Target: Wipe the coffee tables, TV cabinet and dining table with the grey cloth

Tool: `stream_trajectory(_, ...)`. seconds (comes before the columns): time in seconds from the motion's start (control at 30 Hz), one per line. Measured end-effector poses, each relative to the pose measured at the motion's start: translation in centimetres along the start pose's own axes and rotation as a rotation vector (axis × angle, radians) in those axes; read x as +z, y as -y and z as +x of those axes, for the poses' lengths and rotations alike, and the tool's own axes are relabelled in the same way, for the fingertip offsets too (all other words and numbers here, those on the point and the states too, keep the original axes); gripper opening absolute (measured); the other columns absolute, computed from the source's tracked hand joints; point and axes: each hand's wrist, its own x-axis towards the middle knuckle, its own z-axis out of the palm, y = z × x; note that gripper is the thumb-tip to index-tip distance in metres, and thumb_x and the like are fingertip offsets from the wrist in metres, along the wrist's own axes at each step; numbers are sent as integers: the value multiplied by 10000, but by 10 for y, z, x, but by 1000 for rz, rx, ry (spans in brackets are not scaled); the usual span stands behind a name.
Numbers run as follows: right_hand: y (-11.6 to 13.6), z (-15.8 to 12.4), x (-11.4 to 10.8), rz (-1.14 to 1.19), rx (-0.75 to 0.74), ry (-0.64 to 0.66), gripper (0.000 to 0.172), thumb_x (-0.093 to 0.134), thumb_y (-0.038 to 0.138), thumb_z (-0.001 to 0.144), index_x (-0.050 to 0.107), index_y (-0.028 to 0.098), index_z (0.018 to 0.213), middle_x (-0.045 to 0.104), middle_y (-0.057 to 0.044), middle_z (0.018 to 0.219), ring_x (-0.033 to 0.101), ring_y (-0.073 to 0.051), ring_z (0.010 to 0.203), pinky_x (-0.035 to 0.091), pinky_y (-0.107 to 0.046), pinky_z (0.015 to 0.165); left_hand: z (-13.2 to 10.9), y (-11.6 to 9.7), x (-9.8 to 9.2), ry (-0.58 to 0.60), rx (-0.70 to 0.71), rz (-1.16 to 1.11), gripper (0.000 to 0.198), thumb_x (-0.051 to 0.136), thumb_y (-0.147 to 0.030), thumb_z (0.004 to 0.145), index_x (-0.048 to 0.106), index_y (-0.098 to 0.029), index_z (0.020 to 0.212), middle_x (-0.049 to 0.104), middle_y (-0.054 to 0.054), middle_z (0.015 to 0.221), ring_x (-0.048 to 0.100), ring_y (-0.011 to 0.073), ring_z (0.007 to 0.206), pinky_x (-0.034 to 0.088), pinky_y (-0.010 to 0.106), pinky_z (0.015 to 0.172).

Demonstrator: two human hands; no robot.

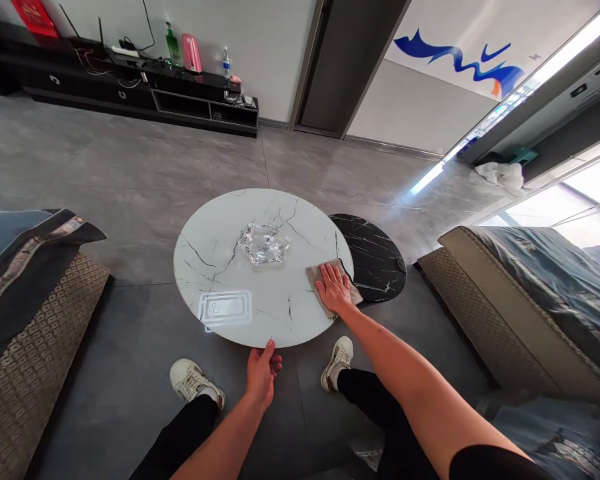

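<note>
1. Pressing down with fingers spread, the right hand (pixel 334 288) lies open and flat on a folded beige cloth (pixel 316 279). The cloth sits at about 3 o'clock on a round white marble tabletop (pixel 205 267) with black veins, one corner reaching past the rim.
2. Curled half shut, the left hand (pixel 263 370) touches that tabletop's rim at 6 o'clock; whether it actually grips the rim, I cannot tell.
3. Near the tabletop's centre stands a clear faceted glass ashtray (pixel 265 243), too glittery for its contents to be made out. A pale rectangular glare (pixel 225 310) lies on the marble at about 7 o'clock.
4. At about 2 o'clock, a round black marble tabletop (pixel 375 257) with white veins sits partly behind the white one.
5. Around them, white sneakers (pixel 195 383) point inward at 6 o'clock, and beige woven sofas (pixel 30 333) stand at 9 o'clock and 3 o'clock. At 11 o'clock, a low black cabinet (pixel 130 87) carries a green bottle (pixel 173 43), a pink kettle (pixel 192 53) and a clear plastic bottle (pixel 226 63).
</note>
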Motion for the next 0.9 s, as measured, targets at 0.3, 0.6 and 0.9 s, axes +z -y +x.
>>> stream_trajectory(0.3,-22,-5,2,51,161,-57,739,222,682,1089,276,364,1754,205,17,1837,67,-341,1691,288,-686,1287,-7,8,3,19,-43,-48,782,1064,-647,517,630,-171,960,636,-10,854,661,138,673,529,265,559)
stream_trajectory(0.6,3,-14,-3,5,212,8,769,139,698,1079,182,369,1773,143,12,1849,110,-340,1679,478,-650,1168,-7,-4,-7,-15,0,-102,603,1040,-536,670,659,-158,945,650,22,876,682,158,739,591,291,655)
stream_trajectory(0.9,69,-54,-13,-38,103,164,713,191,589,1109,99,358,1777,8,20,1859,-63,-355,1707,171,-830,1244,-11,6,-8,-13,13,-89,624,1054,-538,649,664,-163,961,678,32,876,717,177,761,631,314,688)
